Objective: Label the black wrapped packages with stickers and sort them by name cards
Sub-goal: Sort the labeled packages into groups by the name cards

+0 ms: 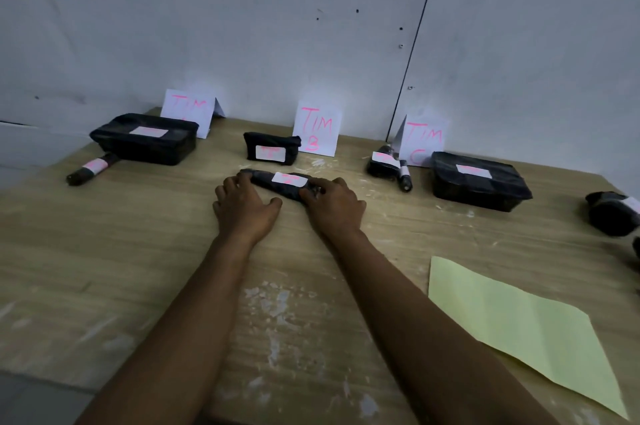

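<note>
Nearest to me lay the pale yellow sheet (519,331), flat on the wooden table (104,251) by my right forearm, its stickers apparently used up, though I could not be sure. Beyond it, both my hands were on one long black wrapped package (284,184) lying in front of the middle card. My left hand (244,208) rested with relaxed, spread fingers touching the package's left end; my right hand (332,206) had its fingers curled over the right end, gripping it. A white sticker (289,179) with pink writing already sat on top, so I judged the labelling of this one done and the sorting step in hand: it was being set down in the middle group. The next move, I reckoned, called for letting go and reaching to the far right for the bundle (613,217) at the table's edge, which also bore a label.

Counting: three name cards stood against the wall, the left card (188,111), the middle card (317,128) and the right card (424,142). By the left card were two packages, a large box (145,139) and a thin roll (91,168). By the middle card were two, a small block (272,149) and the one under my hands. By the right card I counted three: a small bundle (382,163), a thin stick (404,175) and a second large box (479,180). Something dark showed at the right border too, too cropped to identify.
</note>
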